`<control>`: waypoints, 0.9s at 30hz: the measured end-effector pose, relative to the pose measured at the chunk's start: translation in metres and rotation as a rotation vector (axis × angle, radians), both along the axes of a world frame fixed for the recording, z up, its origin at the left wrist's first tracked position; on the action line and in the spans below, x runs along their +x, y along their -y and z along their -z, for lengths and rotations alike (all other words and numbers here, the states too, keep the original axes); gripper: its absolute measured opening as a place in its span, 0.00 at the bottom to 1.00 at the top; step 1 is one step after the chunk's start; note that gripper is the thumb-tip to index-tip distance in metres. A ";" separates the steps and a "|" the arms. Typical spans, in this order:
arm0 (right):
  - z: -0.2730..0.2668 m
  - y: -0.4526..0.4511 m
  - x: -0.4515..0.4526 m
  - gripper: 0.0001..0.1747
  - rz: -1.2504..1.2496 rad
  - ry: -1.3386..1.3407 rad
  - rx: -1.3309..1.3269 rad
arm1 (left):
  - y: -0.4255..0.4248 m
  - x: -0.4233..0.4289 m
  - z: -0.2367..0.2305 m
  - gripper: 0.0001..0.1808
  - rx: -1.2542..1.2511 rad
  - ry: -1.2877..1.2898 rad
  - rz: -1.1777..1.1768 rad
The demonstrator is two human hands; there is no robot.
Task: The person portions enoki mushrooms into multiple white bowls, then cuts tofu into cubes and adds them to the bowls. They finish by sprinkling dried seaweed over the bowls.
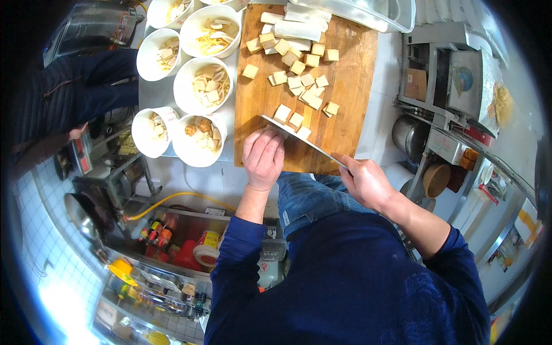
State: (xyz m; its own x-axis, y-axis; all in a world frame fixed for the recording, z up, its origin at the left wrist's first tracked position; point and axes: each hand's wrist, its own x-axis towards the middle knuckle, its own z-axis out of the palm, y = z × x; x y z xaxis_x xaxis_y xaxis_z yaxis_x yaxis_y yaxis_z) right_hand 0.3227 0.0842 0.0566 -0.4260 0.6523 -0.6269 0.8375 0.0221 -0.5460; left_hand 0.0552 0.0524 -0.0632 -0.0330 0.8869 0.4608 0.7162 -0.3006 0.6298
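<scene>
My right hand (368, 180) grips the handle of a kitchen knife (304, 140), whose blade lies slantwise over the near part of a wooden cutting board (345, 90). At the blade's far end, my left hand (264, 157) is curled on the board with its fingertips against a pale piece mostly hidden by fingers and blade. Cut tofu cubes (282, 113) lie just beyond the blade. More cubes (297, 67) with yellowish skins are scattered farther up the board. Behind them are stacked pale, ridged strips (297, 30) of food.
Several white paper bowls (202, 86) holding sliced food stand left of the board on a metal table (163, 92). A clear plastic tub (379, 13) overlaps the board's far right corner. Another person (64, 95) in dark clothing stands at the left. Metal shelving (435, 114) is on the right.
</scene>
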 end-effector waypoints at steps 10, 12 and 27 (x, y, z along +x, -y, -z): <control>-0.043 0.001 0.012 0.23 -0.004 -0.024 -0.032 | 0.001 0.000 0.002 0.17 0.092 -0.003 -0.085; -0.045 0.002 0.012 0.23 -0.023 0.011 -0.031 | 0.001 -0.001 0.003 0.19 0.099 -0.009 -0.090; -0.053 0.010 0.022 0.24 -0.019 0.026 -0.031 | 0.012 0.010 -0.002 0.19 -0.002 -0.024 -0.060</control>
State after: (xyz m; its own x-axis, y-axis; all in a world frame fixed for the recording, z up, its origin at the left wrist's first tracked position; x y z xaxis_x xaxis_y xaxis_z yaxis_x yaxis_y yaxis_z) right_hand 0.3448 0.0738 0.1092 -0.4216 0.6245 -0.6574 0.8508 0.0218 -0.5250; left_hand 0.0654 0.0404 -0.0609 -0.0746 0.8844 0.4607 0.7479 -0.2560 0.6125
